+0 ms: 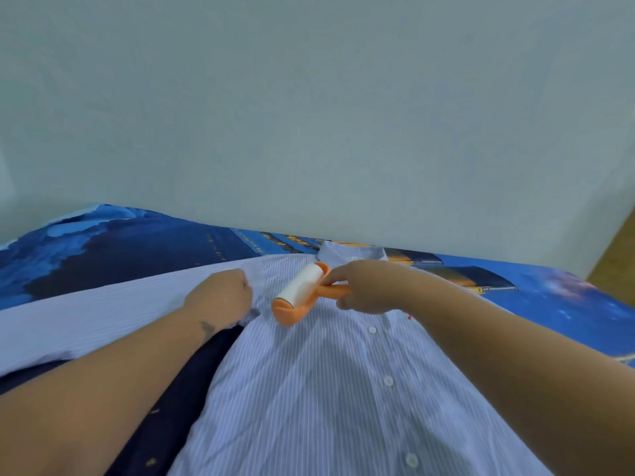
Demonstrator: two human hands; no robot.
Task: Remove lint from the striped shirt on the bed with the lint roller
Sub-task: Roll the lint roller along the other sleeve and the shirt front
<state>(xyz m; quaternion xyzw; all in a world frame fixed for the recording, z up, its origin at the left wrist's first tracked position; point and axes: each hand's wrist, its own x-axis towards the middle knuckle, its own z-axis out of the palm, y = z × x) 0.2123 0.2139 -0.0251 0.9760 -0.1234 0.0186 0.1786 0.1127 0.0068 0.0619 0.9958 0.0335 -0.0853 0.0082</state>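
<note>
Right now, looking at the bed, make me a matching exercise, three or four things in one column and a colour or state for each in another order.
Things:
1. lint roller
2. striped shirt
3. left hand
4. bedsheet

Descriptions:
A. dark blue print
B. gripping fabric near the shoulder
C. orange frame, white roll
D. pale blue, laid flat, buttoned

Pairs: 1-C, 2-D, 3-B, 4-A

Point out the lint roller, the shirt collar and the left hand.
lint roller [299, 286]: head view, on its white sticky drum.
shirt collar [347, 253]: head view, on the folded band.
left hand [220, 297]: head view, on the back of the hand.
</note>
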